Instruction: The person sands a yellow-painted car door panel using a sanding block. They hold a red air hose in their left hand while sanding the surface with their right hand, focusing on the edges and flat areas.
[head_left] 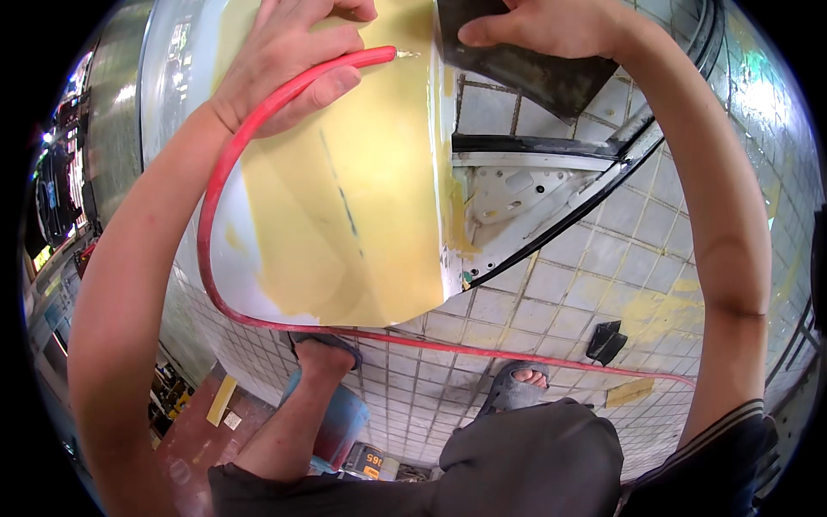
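My left hand [297, 60] grips a red hose [258, 116] between its thumb and fingers. A little clear water [409, 54] comes from the hose's end. Beneath that hand lies a car door panel [362, 189], mostly coated in pale yellow filler, with a thin dark streak down its middle. To the right, my right hand [551, 26] pinches a dark, wet-looking flat sheet [551, 82], its thumb on the upper face; the fingers below are partly hidden. The sheet, perhaps sandpaper, hangs over the door's window opening, near the panel's edge.
A black-trimmed window frame [568, 207] with a white metal bracket borders the panel. The hose trails right across the tiled floor [551, 289]. A black scrap [606, 343] and a tan piece [630, 393] lie there. A blue bucket [340, 426] stands by my leg.
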Available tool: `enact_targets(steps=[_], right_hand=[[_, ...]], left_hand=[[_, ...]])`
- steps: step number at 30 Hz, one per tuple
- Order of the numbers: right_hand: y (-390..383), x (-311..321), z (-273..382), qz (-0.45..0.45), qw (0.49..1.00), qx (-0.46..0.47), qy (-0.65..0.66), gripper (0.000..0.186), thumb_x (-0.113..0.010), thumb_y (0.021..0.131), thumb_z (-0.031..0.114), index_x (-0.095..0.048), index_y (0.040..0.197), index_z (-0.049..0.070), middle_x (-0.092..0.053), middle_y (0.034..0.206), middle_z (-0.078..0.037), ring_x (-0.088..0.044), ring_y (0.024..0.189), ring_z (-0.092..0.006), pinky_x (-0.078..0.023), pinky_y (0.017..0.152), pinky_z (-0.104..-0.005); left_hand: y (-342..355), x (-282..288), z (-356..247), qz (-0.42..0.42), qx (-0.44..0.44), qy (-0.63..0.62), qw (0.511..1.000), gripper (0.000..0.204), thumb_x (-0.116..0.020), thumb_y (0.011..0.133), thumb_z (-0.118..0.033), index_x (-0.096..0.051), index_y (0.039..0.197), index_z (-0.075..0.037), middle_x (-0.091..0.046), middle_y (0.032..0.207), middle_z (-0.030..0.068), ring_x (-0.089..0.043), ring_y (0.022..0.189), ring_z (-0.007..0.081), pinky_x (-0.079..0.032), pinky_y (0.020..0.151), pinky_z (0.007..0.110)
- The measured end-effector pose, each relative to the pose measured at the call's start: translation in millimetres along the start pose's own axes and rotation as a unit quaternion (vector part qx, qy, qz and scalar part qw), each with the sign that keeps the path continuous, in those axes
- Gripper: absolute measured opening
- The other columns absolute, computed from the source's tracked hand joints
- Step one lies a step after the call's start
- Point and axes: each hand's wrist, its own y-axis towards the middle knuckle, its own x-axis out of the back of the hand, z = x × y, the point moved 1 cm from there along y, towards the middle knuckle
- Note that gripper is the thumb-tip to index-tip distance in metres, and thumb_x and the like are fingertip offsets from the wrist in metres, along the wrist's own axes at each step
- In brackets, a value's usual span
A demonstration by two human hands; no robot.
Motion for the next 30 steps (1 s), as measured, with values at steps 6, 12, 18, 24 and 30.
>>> enact_targets(steps=[6,12,18,24,30], right_hand=[[-3.1,-4.8,2.4,0.009,1.000,-0.010,0.008,0.025,-0.071,0.087,0.017,-0.070,0.100,-0.005,-0.072,0.083,-0.020,-0.069,0.078,-0.0288,-0.053,0.075,-0.0404],[-5.5,-6.4,3.9,-0.018,0.998,-0.036,0.040,0.022,-0.071,0.087,0.015,-0.071,0.099,-0.004,-0.072,0.083,-0.019,-0.068,0.078,-0.0268,-0.053,0.074,-0.0397],[-2.1,-7.8,-4.0,-0.021,1.000,0.008,-0.017,0.022,-0.070,0.088,0.014,-0.071,0.101,-0.004,-0.073,0.086,-0.020,-0.070,0.081,-0.0301,-0.054,0.076,-0.0404],[-4.3,-11.1,-3.9,-0.004,1.000,0.010,0.024,0.022,-0.070,0.089,0.014,-0.071,0.101,-0.004,-0.073,0.087,-0.020,-0.070,0.082,-0.0299,-0.054,0.077,-0.0410],[-2.9,-7.5,-9.0,-0.031,0.999,0.005,0.035,0.023,-0.070,0.088,0.014,-0.070,0.101,-0.004,-0.073,0.086,-0.020,-0.069,0.082,-0.0295,-0.054,0.077,-0.0413]], left_hand=[[-1.2,-0.3,1.2,0.003,0.001,0.002,1.000,0.033,-0.055,0.097,-0.031,-0.066,0.103,0.000,-0.060,0.133,0.0160,-0.053,0.119,0.0332,-0.038,0.108,0.044],[-1.2,-0.6,0.7,0.000,0.001,0.000,1.000,0.033,-0.055,0.097,-0.031,-0.066,0.104,0.000,-0.060,0.133,0.0160,-0.053,0.119,0.0332,-0.038,0.108,0.044],[-2.4,-1.6,0.2,-0.001,0.001,-0.001,1.000,0.034,-0.055,0.097,-0.031,-0.066,0.104,0.000,-0.060,0.133,0.0160,-0.053,0.119,0.0332,-0.038,0.108,0.044],[-3.0,-0.9,0.0,0.000,0.001,-0.001,1.000,0.034,-0.055,0.097,-0.032,-0.066,0.104,0.000,-0.060,0.133,0.0160,-0.053,0.119,0.0333,-0.038,0.108,0.044],[-3.2,1.3,-0.2,0.004,-0.003,0.001,1.000,0.034,-0.055,0.097,-0.032,-0.066,0.105,0.000,-0.060,0.133,0.0160,-0.053,0.119,0.0333,-0.038,0.108,0.044]])
